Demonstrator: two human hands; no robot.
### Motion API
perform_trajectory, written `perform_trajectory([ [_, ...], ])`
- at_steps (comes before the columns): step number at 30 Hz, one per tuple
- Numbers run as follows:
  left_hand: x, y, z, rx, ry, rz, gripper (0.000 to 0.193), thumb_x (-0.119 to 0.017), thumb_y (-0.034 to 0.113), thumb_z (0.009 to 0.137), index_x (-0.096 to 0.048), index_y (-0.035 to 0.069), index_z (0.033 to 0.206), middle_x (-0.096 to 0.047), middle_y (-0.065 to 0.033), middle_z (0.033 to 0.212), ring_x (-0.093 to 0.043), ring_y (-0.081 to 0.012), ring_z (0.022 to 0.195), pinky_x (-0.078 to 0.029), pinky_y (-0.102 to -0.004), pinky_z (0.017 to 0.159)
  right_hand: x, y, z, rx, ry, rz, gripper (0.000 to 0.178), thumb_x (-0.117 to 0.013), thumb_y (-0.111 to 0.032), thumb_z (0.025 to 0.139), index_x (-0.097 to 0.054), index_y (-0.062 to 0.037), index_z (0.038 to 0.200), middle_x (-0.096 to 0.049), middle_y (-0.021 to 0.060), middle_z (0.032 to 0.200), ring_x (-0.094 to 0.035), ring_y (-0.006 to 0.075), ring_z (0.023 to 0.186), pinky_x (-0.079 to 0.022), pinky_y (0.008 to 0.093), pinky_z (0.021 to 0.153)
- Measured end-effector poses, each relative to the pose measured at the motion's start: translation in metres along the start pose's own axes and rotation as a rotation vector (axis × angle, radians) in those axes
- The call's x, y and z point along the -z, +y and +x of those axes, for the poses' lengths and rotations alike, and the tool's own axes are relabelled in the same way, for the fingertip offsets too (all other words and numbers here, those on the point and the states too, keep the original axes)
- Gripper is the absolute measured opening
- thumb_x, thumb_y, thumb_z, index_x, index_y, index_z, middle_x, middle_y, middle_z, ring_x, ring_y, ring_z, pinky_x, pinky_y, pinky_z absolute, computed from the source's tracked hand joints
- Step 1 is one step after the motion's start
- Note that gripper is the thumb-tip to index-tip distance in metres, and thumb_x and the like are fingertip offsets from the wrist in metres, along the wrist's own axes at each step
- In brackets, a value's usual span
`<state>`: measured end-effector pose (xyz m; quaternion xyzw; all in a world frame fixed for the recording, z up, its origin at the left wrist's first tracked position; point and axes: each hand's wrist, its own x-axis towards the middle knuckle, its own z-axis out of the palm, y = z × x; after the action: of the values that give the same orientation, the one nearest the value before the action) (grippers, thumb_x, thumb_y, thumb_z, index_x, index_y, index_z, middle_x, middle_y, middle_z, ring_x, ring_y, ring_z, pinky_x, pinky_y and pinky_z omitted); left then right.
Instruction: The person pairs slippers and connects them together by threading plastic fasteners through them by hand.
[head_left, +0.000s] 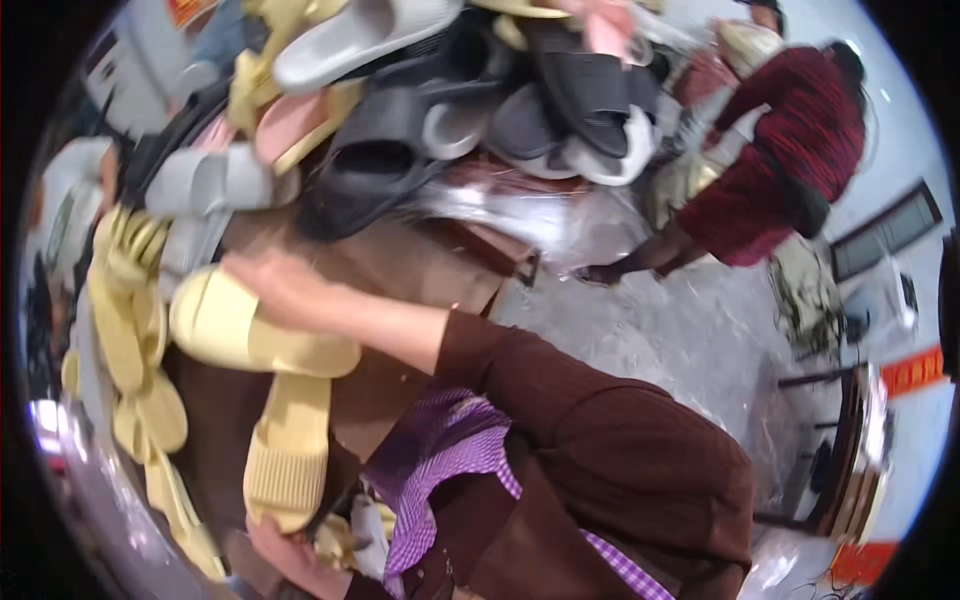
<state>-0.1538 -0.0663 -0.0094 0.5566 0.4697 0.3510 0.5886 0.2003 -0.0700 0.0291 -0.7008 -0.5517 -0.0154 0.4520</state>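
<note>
Hands apart, one slipper each. Left hand (290, 560) grips the near end of the near yellow slipper (288, 460), ribbed strap toward that hand. Right hand (275, 285) lies against the far side of the far yellow slipper (215, 320); fingers blurred, can't tell if closed. The two slippers meet or overlap over the brown surface (380, 250). More yellow slippers (122, 310) at left; black slippers (375, 165) piled far; co-worker in dark red (790, 160) far right, bent over.
</note>
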Motion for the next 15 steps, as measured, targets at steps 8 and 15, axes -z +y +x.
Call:
perform_trajectory([
  [8, -0.033, 0.095, 0.076, -0.646, -0.433, 0.602, 0.035, -0.052, 0.021, 0.09, -0.053, -0.002, 0.115, -0.06, -0.0101, 0.103, -0.056, -0.0189, 0.093, -0.045, -0.0315, 0.081, 0.011, 0.017, -0.027, -0.032, -0.187, -0.049, 0.012, -0.057, -0.001, 0.072, -0.057, 0.0008, 0.084, -0.062, 0.0195, 0.078, -0.06, 0.0382, 0.083, -0.047, 0.0459, 0.073],
  [15, -0.052, 0.066, 0.186, -0.565, -0.006, 0.514, 0.036, -0.051, 0.018, 0.093, -0.052, -0.003, 0.121, -0.058, -0.0113, 0.115, -0.053, -0.0191, 0.103, -0.04, -0.0288, 0.091, 0.002, 0.006, -0.053, 0.007, -0.112, 0.076, 0.031, -0.06, -0.006, 0.073, -0.054, 0.0016, 0.102, -0.057, 0.022, 0.103, -0.055, 0.0393, 0.098, -0.047, 0.0431, 0.082],
])
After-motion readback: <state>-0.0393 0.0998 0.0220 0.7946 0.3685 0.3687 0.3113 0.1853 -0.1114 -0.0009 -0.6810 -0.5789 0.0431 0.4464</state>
